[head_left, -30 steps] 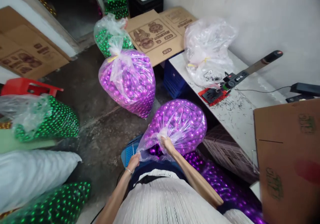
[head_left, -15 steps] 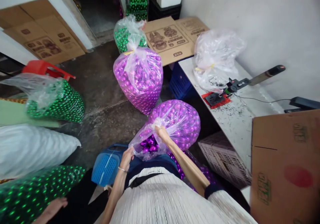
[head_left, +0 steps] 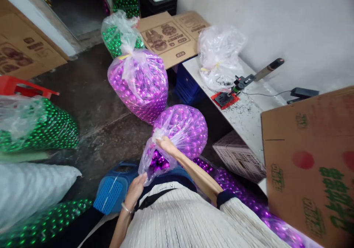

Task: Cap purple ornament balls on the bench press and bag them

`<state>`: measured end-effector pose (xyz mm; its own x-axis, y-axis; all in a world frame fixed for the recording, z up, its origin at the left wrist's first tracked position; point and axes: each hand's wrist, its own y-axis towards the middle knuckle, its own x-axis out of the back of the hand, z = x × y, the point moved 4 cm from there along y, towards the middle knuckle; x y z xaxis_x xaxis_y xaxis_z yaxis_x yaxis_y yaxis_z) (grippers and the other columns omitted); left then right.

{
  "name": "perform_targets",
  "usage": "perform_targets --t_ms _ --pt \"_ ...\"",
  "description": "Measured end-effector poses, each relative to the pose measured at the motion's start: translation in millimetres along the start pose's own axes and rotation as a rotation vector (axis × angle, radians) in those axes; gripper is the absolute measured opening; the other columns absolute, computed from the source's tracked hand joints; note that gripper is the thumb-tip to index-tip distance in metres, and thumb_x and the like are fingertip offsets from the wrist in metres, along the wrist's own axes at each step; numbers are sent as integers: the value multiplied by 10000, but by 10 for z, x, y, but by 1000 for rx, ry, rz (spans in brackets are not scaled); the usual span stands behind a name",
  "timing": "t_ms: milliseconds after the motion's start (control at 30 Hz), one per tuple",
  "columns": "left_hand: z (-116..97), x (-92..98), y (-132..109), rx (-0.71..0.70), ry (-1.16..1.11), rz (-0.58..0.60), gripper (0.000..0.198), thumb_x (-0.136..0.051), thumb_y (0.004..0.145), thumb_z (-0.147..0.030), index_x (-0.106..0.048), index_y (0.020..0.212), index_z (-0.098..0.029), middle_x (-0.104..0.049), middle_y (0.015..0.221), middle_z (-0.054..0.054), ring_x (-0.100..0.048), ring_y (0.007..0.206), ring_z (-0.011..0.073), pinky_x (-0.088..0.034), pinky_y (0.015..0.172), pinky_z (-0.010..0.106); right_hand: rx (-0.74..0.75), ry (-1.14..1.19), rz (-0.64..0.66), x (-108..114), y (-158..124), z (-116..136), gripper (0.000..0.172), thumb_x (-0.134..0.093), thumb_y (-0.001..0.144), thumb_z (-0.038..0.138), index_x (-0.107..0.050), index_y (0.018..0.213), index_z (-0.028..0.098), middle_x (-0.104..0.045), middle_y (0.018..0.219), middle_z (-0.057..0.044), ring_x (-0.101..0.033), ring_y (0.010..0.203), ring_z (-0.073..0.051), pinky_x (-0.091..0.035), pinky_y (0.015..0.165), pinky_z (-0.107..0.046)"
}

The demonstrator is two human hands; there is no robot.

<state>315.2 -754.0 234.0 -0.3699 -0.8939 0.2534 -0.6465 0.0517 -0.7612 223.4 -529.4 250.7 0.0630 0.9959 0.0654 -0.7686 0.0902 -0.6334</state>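
A clear plastic bag of shiny purple balls (head_left: 184, 130) hangs in front of me over a blue basket (head_left: 110, 190). My right hand (head_left: 163, 143) is closed on the gathered neck of the bag. My left hand (head_left: 135, 189) pinches the bag's loose lower edge, where darker purple balls show through. A second, tied bag of purple balls (head_left: 139, 85) stands on the floor just beyond.
Bags of green balls lie at the left (head_left: 38, 130) and behind the tied bag (head_left: 114, 37). A white table (head_left: 249, 119) at the right carries a clear bag (head_left: 218, 58) and a sealing tool (head_left: 240, 85). A cardboard box (head_left: 312, 159) is near right, a white crate (head_left: 238, 159) under the table.
My right hand has lifted the bag's neck a little higher while my left hand slid along its lower edge. The view has swung slightly.
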Motion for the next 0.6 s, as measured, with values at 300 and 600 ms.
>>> perform_targets --t_ms 300,600 --pt "-1614 -531 -613 -254 169 375 560 -618 748 -738 -487 568 -225 -412 513 -18 -404 551 148 -292 479 263 237 20 -130 952 -118 1011 189 -535 827 154 -568 642 174 -473 611 71 -424 659 -95 -320 655 -219" --pt "-2353 -442 -544 -442 -50 260 625 -646 767 -733 -507 466 -203 -371 416 -14 -299 385 92 -241 363 244 270 156 -256 1851 -70 1102 203 -536 799 341 -433 660 237 -335 554 80 -260 537 -89 -229 525 -242"
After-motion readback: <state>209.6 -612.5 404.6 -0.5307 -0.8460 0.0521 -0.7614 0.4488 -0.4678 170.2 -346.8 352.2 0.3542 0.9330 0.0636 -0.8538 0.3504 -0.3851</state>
